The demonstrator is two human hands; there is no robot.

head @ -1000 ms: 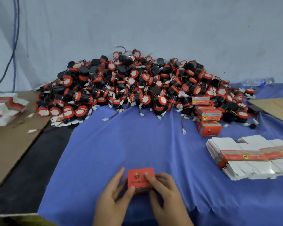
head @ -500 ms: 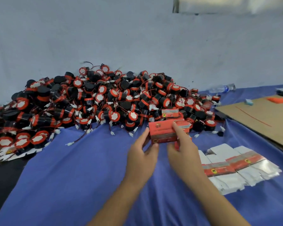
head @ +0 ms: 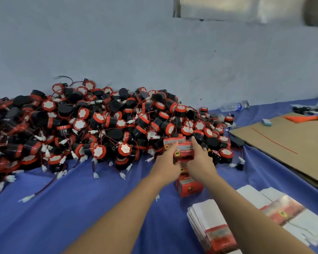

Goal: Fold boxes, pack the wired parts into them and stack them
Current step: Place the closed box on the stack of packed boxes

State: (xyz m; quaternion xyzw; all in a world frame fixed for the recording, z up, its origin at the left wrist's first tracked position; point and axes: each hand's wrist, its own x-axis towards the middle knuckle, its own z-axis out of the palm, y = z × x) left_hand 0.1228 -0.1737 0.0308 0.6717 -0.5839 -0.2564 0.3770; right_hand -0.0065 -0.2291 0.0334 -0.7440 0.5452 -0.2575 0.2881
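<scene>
Together, the left hand (head: pixel 166 163) and right hand (head: pixel 200 160) grip a red box (head: pixel 184 153) from either side, directly above a stack of boxes (head: pixel 189 187). Behind it spreads the heap of wired parts (head: pixel 99 125).

I count at least three red boxes (head: pixel 189 188); two stacks of flat box blanks (head: pixel 209 217); one water bottle (head: pixel 233 106) at the worktop's (head: pixel 81 208) far edge; one cardboard sheet (head: pixel 290 143); wired parts (head: pixel 99 125) beyond counting.

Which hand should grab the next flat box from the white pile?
Probably the right hand: the flat boxes lie on its side, beside that forearm. The left hand would have to cross over. Both grip the red box.
</scene>
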